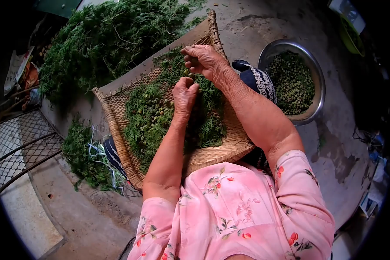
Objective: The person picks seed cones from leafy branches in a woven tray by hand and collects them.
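A shallow woven basket (236, 145) lies tilted in front of me, holding flat green evergreen sprigs (145, 102) and many small round green cones (158, 110). Above its middle, my left hand (185, 96) is closed, thumb against the curled fingers, with a few cones and a bit of greenery showing at its top, apparently a sprig. My right hand (206, 60) is just beyond it, near the far rim, its thumb and fingers pinched together. Whatever sits between those fingertips is too small to make out.
A large heap of evergreen branches (104, 43) lies on the floor beyond the basket, and a smaller bunch (84, 156) with pale plastic strips is at left. To the right stands a metal bowl (320, 93) containing many picked cones. A wire-mesh frame (24, 138) is at far left.
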The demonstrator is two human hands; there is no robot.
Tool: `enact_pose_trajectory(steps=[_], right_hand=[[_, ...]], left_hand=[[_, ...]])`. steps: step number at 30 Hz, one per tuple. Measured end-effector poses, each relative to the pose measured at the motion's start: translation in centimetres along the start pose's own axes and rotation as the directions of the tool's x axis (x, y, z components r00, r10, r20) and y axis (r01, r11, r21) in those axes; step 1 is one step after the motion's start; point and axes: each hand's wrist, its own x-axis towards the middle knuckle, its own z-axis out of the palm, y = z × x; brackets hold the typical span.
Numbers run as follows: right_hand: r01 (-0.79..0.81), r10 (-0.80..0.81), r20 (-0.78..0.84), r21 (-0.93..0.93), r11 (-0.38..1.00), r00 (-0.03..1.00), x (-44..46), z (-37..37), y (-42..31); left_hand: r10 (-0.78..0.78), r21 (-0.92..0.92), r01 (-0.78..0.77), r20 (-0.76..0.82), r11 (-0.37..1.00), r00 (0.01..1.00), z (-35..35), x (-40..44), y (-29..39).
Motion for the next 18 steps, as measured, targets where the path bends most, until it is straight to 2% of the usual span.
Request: enact_pose_trajectory(steps=[1,4,5,6,7,8,9,10,11,13,14,16,18], right_hand=[[0.0,0.0,0.0,-0.001,1.0,1.0,0.0,0.0,0.0],[0.006,-0.006,0.009,-0.001,1.0,1.0,0.1,-0.1,0.0],[0.017,-0.017,0.004,-0.002,1.0,1.0,0.1,-0.1,0.1],[0.027,-0.027,-0.002,-0.003,1.0,1.0,0.1,-0.1,0.2],[0.025,-0.025,-0.004,-0.002,1.0,1.0,0.1,-0.1,0.2],[0.03,-0.03,0.005,0.005,1.0,1.0,0.1,-0.2,0.2],[0.034,-0.034,0.015,0.012,0.999,0.999,0.0,-0.1,0.2],[0.036,-0.036,0.007,0.001,0.999,0.999,0.0,-0.1,0.2],[0.034,-0.034,0.007,0.002,0.999,0.999,-0.1,0.0,0.1],[0.029,-0.029,0.011,-0.001,1.0,1.0,-0.2,0.1,0.0],[0.028,-0.028,0.012,-0.002,1.0,1.0,-0.2,0.2,0.0],[0.031,-0.031,-0.012,0.005,1.0,0.999,-0.1,0.4,0.0],[0.031,-0.031,-0.012,0.004,1.0,0.999,-0.2,0.4,-0.1]], left_hand=[[0.208,0.22,-0.193,-0.048,0.956,0.977,0.5,0.1,-0.8],[0.243,0.24,-0.225,-0.045,0.944,0.969,0.7,0.1,-0.8],[0.185,0.178,-0.173,-0.054,0.969,0.981,0.6,0.1,-1.1],[0.126,0.115,-0.119,-0.059,0.986,0.99,0.5,0.1,-1.5],[-0.006,-0.115,0.007,0.016,0.993,1.0,0.1,0.4,-2.1],[-0.137,-0.359,0.146,0.051,0.922,0.989,-0.7,0.1,-1.0],[-0.253,-0.573,0.273,0.116,0.773,0.96,-1.6,-0.4,0.3],[-0.322,-0.715,0.337,0.164,0.613,0.932,-2.5,-0.3,0.1],[-0.361,-0.778,0.366,0.193,0.51,0.912,-3.3,-0.5,1.2],[-0.338,-0.819,0.394,0.262,0.418,0.904,-4.1,-0.6,1.2],[-0.339,-0.819,0.393,0.26,0.418,0.904,-4.1,-0.8,1.1],[-0.259,-0.55,0.39,0.303,0.738,0.917,-3.6,-1.1,1.1],[-0.19,-0.369,0.304,0.315,0.878,0.93,-2.6,-1.5,1.3]])
